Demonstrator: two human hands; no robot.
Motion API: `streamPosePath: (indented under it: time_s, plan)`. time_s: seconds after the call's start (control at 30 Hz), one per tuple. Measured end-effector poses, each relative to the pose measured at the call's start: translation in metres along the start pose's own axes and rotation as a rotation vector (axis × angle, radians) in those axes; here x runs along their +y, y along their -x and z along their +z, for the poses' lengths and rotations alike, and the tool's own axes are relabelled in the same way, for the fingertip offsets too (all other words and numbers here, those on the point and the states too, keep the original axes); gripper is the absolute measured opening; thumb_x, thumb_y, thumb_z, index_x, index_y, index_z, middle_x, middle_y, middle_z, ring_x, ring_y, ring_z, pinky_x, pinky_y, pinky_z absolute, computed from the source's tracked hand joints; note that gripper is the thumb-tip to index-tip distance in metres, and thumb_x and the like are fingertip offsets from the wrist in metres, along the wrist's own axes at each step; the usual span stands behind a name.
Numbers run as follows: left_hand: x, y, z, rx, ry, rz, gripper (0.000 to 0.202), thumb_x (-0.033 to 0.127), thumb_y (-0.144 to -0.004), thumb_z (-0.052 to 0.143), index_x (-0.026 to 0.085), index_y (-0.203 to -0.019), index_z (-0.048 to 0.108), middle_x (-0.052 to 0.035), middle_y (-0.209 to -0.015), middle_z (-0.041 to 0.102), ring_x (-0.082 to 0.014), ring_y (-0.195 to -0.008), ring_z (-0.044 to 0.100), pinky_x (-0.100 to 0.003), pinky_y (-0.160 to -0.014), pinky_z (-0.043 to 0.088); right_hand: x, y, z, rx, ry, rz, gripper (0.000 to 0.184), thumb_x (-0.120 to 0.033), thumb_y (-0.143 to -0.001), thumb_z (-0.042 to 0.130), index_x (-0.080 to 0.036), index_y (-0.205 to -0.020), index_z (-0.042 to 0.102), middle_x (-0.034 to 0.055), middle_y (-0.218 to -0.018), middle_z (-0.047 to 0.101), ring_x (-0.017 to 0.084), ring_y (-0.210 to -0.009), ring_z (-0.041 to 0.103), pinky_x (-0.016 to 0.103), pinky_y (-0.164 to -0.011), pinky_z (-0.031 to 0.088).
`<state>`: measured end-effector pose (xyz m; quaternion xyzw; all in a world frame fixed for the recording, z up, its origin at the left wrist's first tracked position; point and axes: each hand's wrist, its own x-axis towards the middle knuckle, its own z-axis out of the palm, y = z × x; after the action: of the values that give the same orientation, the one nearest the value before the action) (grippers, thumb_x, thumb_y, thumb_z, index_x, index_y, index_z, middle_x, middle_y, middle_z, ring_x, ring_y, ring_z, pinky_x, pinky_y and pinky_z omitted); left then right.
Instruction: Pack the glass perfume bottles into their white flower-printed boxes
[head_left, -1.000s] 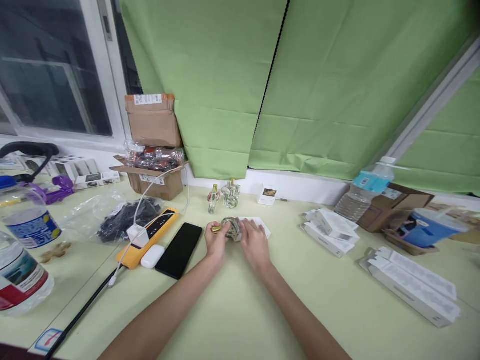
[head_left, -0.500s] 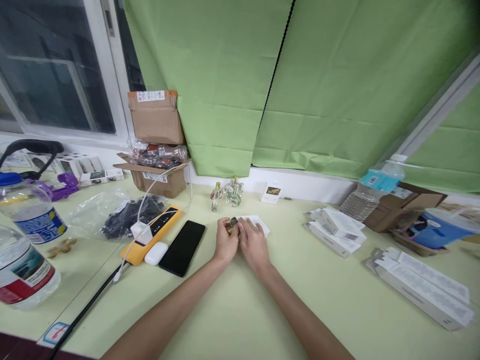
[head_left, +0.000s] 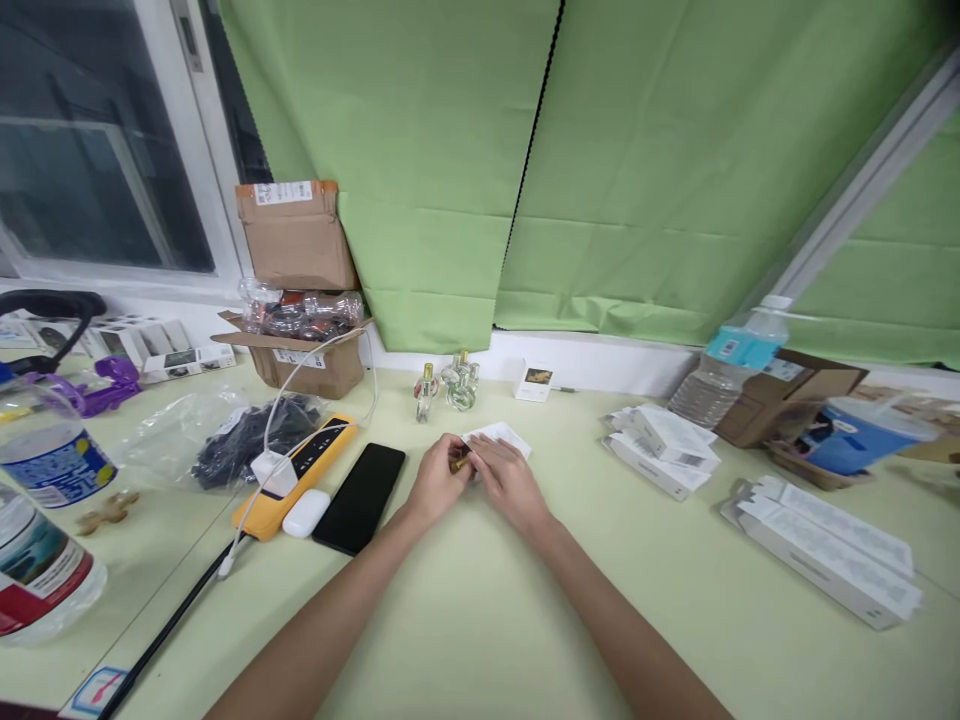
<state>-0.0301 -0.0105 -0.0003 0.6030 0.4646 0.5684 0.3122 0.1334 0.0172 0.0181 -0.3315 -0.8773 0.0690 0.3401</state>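
Together | hands (head_left: 437, 482) curled round small gold-coloured item (head_left: 459, 463), mostly hidden | white flat piece (head_left: 510, 434) beyond

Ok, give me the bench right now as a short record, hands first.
Left hand: closed on a small item, mostly hidden, gold-coloured part showing
Right hand: meeting the left at that item; grip unclear
Beyond hands: flat white thing, then small glass bottles
Left side: phone, power strip
Right side: white boxes, water bottle
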Motion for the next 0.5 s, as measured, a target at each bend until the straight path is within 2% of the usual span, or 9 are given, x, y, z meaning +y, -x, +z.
streamPosePath:
  time_s: [0.07, 0.2, 0.27, 0.37, 0.5]
  plan:
    - [-0.001, 0.0, -0.001, -0.011, -0.049, 0.008, 0.022, 0.021, -0.081, 0.066, 0.02, -0.102, 0.057, -0.0064, -0.102, 0.069, -0.0183, -0.09, 0.067, -0.032, -0.082, 0.052, 0.005, 0.0, -0.006, 0.026, -0.014, 0.047, 0.037, -0.042, -0.101, 0.044, -0.027, -0.125, 0.067, 0.0068, -0.134, 0.065, 0.027, -0.133, 0.052, 0.05, -0.115, 0.033]
    - [-0.002, 0.0, -0.002, -0.055, -0.068, 0.01, 0.039, 0.013, -0.071, 0.073, 0.021, -0.106, 0.056, -0.0044, -0.101, 0.07, -0.0189, -0.093, 0.067, -0.03, -0.083, 0.05, 0.031, 0.004, -0.014, 0.224, -0.068, 0.382, 0.052, -0.056, -0.095, 0.049, -0.02, -0.13, 0.063, 0.0136, -0.138, 0.06, 0.031, -0.13, 0.053, 0.051, -0.111, 0.038]
    - [-0.001, -0.001, -0.002, -0.12, -0.036, 0.023, 0.044, 0.01, -0.07, 0.072, 0.021, -0.108, 0.055, -0.0047, -0.105, 0.07, -0.0194, -0.097, 0.067, -0.03, -0.085, 0.049, 0.045, 0.006, -0.014, 0.2, -0.143, 0.474, 0.056, -0.058, -0.092, 0.051, -0.02, -0.132, 0.061, 0.0136, -0.135, 0.062, 0.031, -0.125, 0.057, 0.048, -0.108, 0.042]
    - [0.0, 0.0, -0.003, -0.179, 0.006, 0.033, 0.04, 0.009, -0.072, 0.068, 0.022, -0.108, 0.054, -0.0054, -0.11, 0.071, -0.0193, -0.101, 0.066, -0.028, -0.084, 0.048, 0.057, 0.01, -0.012, 0.149, -0.187, 0.49, 0.054, -0.057, -0.09, 0.054, -0.021, -0.13, 0.062, 0.0116, -0.134, 0.063, 0.029, -0.121, 0.059, 0.045, -0.105, 0.044]
    - [0.005, 0.001, -0.004, -0.159, -0.008, -0.016, 0.027, 0.012, -0.076, 0.065, 0.022, -0.098, 0.053, -0.0042, -0.104, 0.074, -0.0176, -0.088, 0.069, -0.025, -0.073, 0.047, 0.057, 0.01, -0.011, 0.12, -0.199, 0.485, 0.049, -0.054, -0.088, 0.056, -0.024, -0.125, 0.066, 0.0086, -0.131, 0.065, 0.028, -0.114, 0.062, 0.044, -0.099, 0.048]
